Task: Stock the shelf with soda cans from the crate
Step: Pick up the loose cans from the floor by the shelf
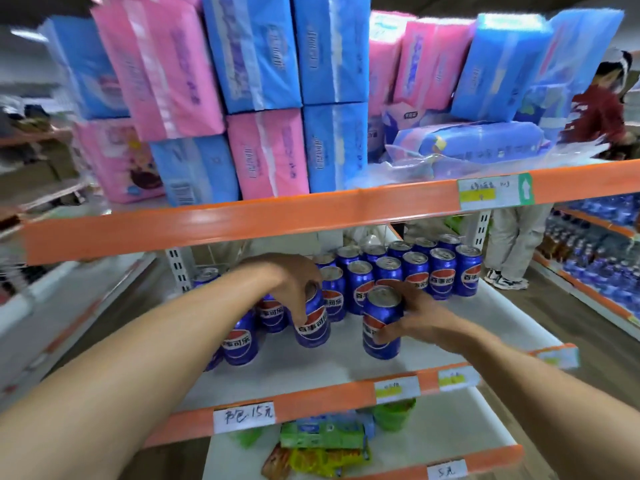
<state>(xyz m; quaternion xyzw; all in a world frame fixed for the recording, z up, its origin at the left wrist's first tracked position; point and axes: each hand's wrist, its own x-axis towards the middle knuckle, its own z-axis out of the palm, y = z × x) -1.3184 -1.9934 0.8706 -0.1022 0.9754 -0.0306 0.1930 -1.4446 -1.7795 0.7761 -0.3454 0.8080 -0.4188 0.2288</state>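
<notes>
Both my arms reach onto the white middle shelf point(346, 365). My left hand point(294, 282) grips a blue soda can point(313, 323) from above, tilted a little. My right hand point(412, 317) wraps round a second blue can point(381, 323) from its right side; that can stands upright near the shelf's front. Several more blue cans point(415, 268) stand in rows at the back right of the shelf, and a few more point(242, 341) sit under my left forearm. The crate is out of view.
The orange shelf edge point(242, 220) above carries pink and blue tissue packs point(263, 81). Below, the orange front rail point(311, 400) holds price tags, and snack packets point(322, 445) lie on the lower shelf. A person point(519, 237) stands in the aisle at right, beside bottle shelves point(595, 258).
</notes>
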